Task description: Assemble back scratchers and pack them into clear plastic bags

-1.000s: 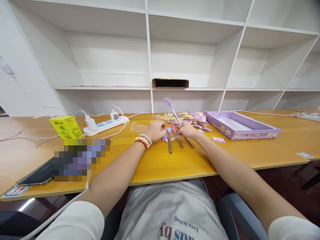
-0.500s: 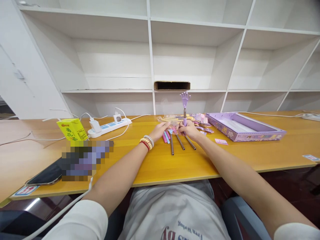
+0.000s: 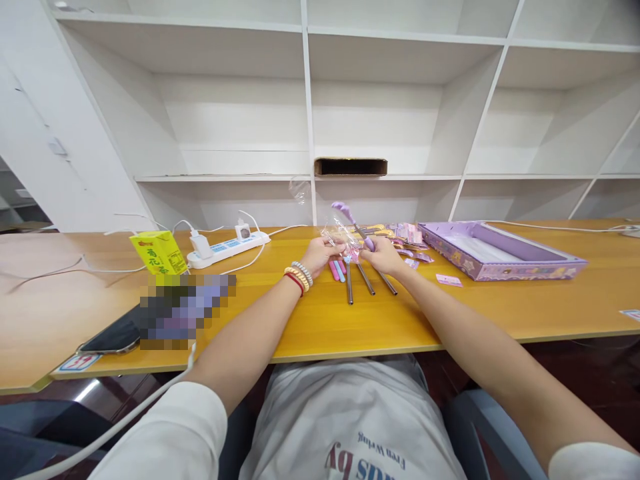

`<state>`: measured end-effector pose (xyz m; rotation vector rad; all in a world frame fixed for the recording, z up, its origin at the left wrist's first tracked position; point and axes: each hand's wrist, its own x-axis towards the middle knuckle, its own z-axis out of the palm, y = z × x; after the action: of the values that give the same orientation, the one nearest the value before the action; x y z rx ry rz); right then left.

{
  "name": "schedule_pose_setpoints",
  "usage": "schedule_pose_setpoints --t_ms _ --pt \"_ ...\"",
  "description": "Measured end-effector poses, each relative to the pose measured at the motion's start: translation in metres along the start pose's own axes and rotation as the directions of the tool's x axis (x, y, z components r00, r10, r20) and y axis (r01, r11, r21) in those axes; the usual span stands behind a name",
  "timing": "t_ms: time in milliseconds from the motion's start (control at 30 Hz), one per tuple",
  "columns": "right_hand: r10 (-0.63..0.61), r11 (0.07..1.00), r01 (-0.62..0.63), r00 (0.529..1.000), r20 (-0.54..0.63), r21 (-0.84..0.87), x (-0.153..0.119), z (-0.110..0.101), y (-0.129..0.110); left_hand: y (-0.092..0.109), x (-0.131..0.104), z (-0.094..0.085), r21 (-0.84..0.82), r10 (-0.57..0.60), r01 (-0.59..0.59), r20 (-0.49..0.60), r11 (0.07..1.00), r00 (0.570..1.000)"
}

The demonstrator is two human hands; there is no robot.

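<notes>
In the head view my right hand (image 3: 383, 255) is closed around the purple handle of a hand-shaped back scratcher (image 3: 345, 211). Its purple head tilts up and to the left. Pinched in my left hand (image 3: 320, 257) is a clear plastic bag (image 3: 334, 231), close to the scratcher's shaft. Below my hands, several metal rods (image 3: 350, 288) of other back scratchers lie on the table, one with a light blue head. Pink and blue handles (image 3: 338, 271) lie beside them. Packaged items (image 3: 400, 233) are piled behind my right hand, partly covered by it.
A purple open box (image 3: 525, 271) stands to the right, near a small pink card (image 3: 449, 281). On the left are a power strip (image 3: 230, 247), a yellow carton (image 3: 159, 253) and a dark phone (image 3: 113, 333). White shelving (image 3: 373, 120) rises behind the table.
The back scratcher has tipped from upright to leaning left, its head now near the plastic bag. My left hand has lifted the bag. The whole view has shifted slightly.
</notes>
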<state>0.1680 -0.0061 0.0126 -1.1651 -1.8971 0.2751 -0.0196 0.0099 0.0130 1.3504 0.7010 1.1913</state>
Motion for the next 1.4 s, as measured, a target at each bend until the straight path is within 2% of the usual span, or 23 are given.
schedule_pose_setpoints --t_ms 100,167,300,433,567,700,833,1167,1400 --pt "-0.003 0.955 0.001 1.0 -0.006 -0.297 0.0 -0.008 0.002 0.001 0.006 -0.004 -0.027 0.072 -0.077 -0.16 0.997 0.984" --pt "0.039 0.914 -0.027 0.999 0.021 -0.404 0.001 -0.012 0.008 0.002 0.009 -0.01 -0.042 0.088 -0.103 -0.26 0.994 0.962" --pt "0.124 0.892 -0.093 0.991 0.041 -0.443 0.004 -0.019 0.022 0.003 0.013 -0.02 -0.063 0.098 -0.127 -0.342 0.99 0.935" --pt "0.196 0.907 -0.188 0.98 -0.016 -0.378 0.006 -0.021 0.03 0.004 0.011 -0.021 -0.071 0.098 -0.133 -0.367 0.989 0.925" --pt "0.265 0.898 -0.296 0.954 -0.138 -0.326 0.007 -0.024 0.035 0.004 0.011 -0.019 -0.102 0.093 -0.139 -0.366 0.985 0.926" --pt "0.285 0.892 -0.318 0.947 -0.146 -0.32 0.008 -0.025 0.04 0.006 0.01 -0.019 -0.136 0.097 -0.152 -0.343 0.979 0.934" --pt "0.269 0.914 -0.294 0.955 -0.124 -0.279 0.008 -0.023 0.044 0.005 0.009 -0.016 -0.147 0.08 -0.133 -0.32 0.98 0.944" --pt "0.137 0.969 -0.144 0.989 -0.046 -0.202 0.009 -0.015 0.046 0.004 0.007 -0.009 -0.199 0.027 -0.073 -0.223 0.977 0.975" --pt "0.077 0.975 -0.088 0.995 -0.061 -0.204 0.01 -0.011 0.039 0.003 0.006 -0.008 -0.161 0.033 -0.055 -0.139 0.985 0.99"
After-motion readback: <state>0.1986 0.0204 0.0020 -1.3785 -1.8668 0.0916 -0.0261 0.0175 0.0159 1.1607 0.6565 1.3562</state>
